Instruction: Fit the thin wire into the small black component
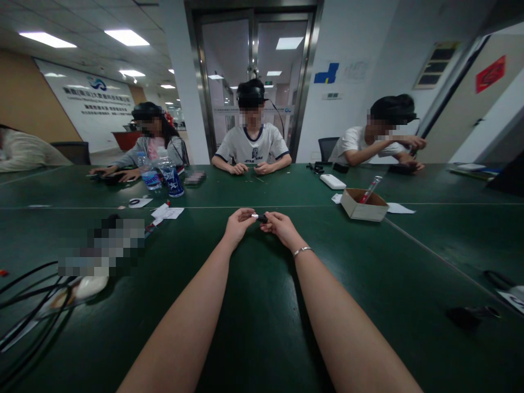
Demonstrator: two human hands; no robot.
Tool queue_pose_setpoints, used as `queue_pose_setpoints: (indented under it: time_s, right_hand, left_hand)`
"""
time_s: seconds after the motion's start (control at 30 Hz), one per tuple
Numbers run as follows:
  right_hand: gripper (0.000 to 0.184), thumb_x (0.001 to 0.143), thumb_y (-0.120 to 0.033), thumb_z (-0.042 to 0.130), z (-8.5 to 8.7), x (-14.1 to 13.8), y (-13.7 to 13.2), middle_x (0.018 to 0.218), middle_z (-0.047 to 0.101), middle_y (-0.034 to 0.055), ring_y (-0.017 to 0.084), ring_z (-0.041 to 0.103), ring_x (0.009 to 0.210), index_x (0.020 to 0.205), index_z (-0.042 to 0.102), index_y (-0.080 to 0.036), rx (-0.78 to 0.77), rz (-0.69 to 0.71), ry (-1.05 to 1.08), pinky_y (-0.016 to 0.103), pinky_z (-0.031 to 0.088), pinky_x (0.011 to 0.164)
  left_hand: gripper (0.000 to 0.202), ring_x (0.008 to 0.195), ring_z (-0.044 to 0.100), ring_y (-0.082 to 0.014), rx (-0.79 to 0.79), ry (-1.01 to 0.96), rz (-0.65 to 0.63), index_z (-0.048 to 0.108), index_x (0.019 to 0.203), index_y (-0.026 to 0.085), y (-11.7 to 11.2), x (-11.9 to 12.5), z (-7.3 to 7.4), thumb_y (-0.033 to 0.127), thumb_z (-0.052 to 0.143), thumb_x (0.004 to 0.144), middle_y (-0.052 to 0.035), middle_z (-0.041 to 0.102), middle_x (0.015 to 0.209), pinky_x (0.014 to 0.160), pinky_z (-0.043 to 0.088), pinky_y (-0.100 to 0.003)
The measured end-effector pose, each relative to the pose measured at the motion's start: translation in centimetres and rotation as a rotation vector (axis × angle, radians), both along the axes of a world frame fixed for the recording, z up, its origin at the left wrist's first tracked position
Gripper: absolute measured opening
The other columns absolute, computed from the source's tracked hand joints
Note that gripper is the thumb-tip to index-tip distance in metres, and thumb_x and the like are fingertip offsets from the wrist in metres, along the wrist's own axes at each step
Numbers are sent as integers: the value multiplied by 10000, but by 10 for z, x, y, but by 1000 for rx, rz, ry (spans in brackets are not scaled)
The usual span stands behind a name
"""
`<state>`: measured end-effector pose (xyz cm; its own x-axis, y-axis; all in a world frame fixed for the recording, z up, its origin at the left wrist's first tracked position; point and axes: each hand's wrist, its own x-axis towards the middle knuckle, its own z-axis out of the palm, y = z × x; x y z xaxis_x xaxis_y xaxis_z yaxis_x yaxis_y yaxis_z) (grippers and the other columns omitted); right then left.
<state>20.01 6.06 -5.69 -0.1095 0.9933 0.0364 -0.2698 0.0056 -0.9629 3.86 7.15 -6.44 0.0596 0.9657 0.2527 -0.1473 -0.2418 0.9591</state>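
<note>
Fingers: left hand pinched on silver end, right hand on black end, of one small black-and-silver piece.
Piece: between both hands, over green table; exact kind too small to tell.
Right wrist: silver bracelet.
Off to the right: open cardboard box, slim red stick tilted inside.

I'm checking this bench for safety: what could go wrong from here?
The small black-and-silver object sits at the fingertips of the left hand and right hand, so it might slip and drop onto the dark green tabletop.
The loose black cables curving across the table at left could snag a sleeve or arm.
The clear plastic bottle with a dark blue label might tip if bumped.
</note>
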Motion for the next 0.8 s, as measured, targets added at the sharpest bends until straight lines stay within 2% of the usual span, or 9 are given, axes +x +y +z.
queue_pose_setpoints:
  time_s: [0.1,0.2,0.27,0.33,0.4,0.5,0.57,0.7,0.8]
  right_hand:
    - [231,736,-321,771,-1,2,1,672,660,32,125,634,566,820,638,-151,29,-2,-3,202,520,547]
    - [311,664,-293,796,-3,1,1,754,659,10,130,630,640,910,649,-171,136,35,-90,223,509,589]
    - [315,648,-240,786,-5,-3,0,756,645,-7,136,612,676,923,645,-177,232,20,-279,247,496,637]
    - [275,640,-174,778,-5,-10,-4,774,638,-9,153,595,730,874,634,-182,337,-40,-565,277,477,697]
    - [252,652,-157,778,-3,-18,-9,825,638,12,191,578,814,837,608,-186,439,-119,-856,310,457,743]
    - [235,742,-207,737,3,-28,-20,895,633,70,248,547,886,910,575,-178,523,-195,-1168,349,443,758]
    - [239,811,-242,676,5,-30,-29,970,628,112,268,542,920,1006,565,-161,546,-177,-1292,376,438,791]
    - [465,869,-396,611,9,-19,-63,1246,550,155,305,470,1163,1253,516,-152,667,61,-1331,438,359,985]
    - [469,895,-430,554,23,19,-103,1394,452,104,316,353,1304,1322,513,-241,658,241,-1303,467,301,1056]
  left_hand:
    - [366,707,592,-146,-32,58,23,665,879,141,1,-1,0,412,742,645,-60,660,804,648,462,-254]
    - [353,594,541,-124,-19,170,81,654,771,131,2,-3,-1,479,675,717,-33,610,660,577,427,-237]
    - [339,554,524,-119,-16,262,168,630,733,140,2,-4,-2,478,637,756,-19,588,615,535,403,-225]
    - [309,531,523,-116,-13,330,240,612,730,155,0,-3,-3,460,622,776,-10,586,615,498,389,-213]
    - [271,507,530,-108,-2,357,253,603,751,169,-3,-1,-4,437,615,788,-4,597,654,470,393,-204]
    - [205,458,535,-89,12,358,179,590,820,183,-6,3,-4,387,603,804,-4,617,746,424,405,-191]
    - [194,452,552,-87,3,339,135,572,859,180,-9,5,-2,366,599,810,-15,622,789,396,402,-176]
    - [293,543,622,-121,-89,287,2,539,895,172,-29,-8,8,403,660,761,-46,624,857,444,480,-191]
    - [359,599,648,-154,-166,378,-190,555,903,192,-66,-48,16,462,696,713,-50,629,876,495,526,-238]
